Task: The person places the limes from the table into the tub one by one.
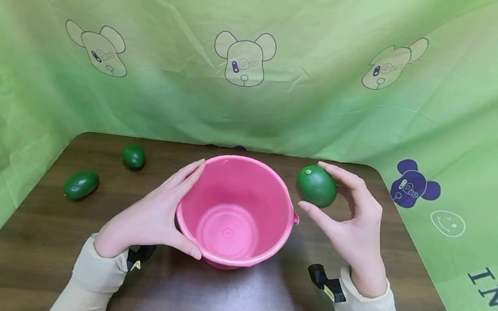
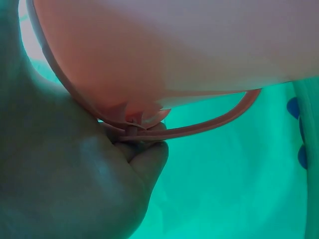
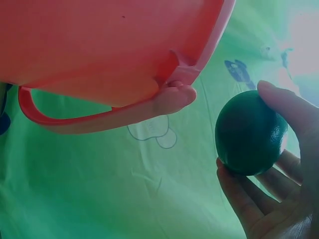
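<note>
Cream cloth sleeves point(image 1: 96, 274), each with a small black device point(image 1: 324, 280) at the wrist, lie nearest the head camera. Beyond them, the left hand point(image 1: 153, 211) grips the rim of a round, smooth pink plastic bucket point(image 1: 238, 188); concentric moulded rings mark the floor inside. The right hand point(image 1: 353, 223) pinches a glossy dark-green ovoid fruit point(image 1: 317, 186), pale at its stem scar, just outside the bucket's right rim. Two similar fruits, one rounder point(image 1: 134, 157) and one elongated point(image 1: 81, 185), rest at the left of a brown wood-grain table point(image 1: 25, 237), before wrinkled green cloth point(image 1: 177, 75) printed with animal heads. Left wrist view: the hand holds the bucket's edge at the joint of its curved pink handle point(image 2: 199, 128); some fingertips are hidden. Right wrist view: thumb and fingers grasp opposite sides of the smooth fruit, near the handle's rounded knob point(image 3: 175, 98) but apart from it.
</note>
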